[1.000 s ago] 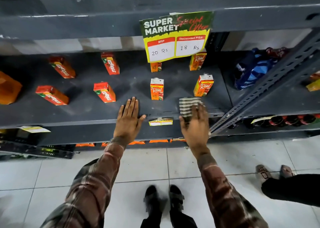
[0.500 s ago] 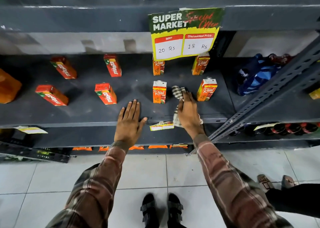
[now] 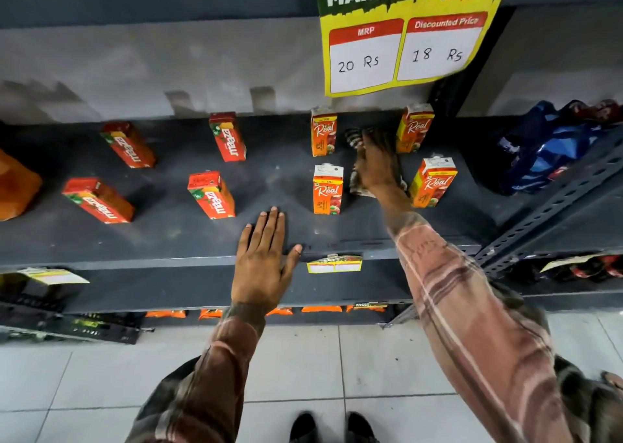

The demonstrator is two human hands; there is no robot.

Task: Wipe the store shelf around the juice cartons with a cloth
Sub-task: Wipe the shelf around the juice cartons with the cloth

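A dark grey shelf [image 3: 168, 233] holds several small juice cartons. Orange Real cartons stand upright at the right: two in front [image 3: 327, 189] [image 3: 433, 182] and two behind [image 3: 323, 131] [image 3: 414, 128]. Red cartons [image 3: 211, 195] lean at the left. My right hand [image 3: 377, 162] reaches deep between the Real cartons and presses a striped cloth [image 3: 357, 186] flat on the shelf; the hand hides most of the cloth. My left hand [image 3: 261, 260] lies flat on the shelf's front edge, fingers spread, holding nothing.
A yellow price sign [image 3: 401, 41] hangs from the shelf above. A blue packet [image 3: 546, 146] lies in the bay to the right, behind a slanted perforated metal bar [image 3: 553, 206]. A small price tag [image 3: 333, 263] sticks to the shelf lip. An orange pack [image 3: 13, 186] sits far left.
My right hand has slid the cloth from the shelf's front edge toward the back, between the Real cartons. The camera has moved closer. My left hand has stayed on the front edge.
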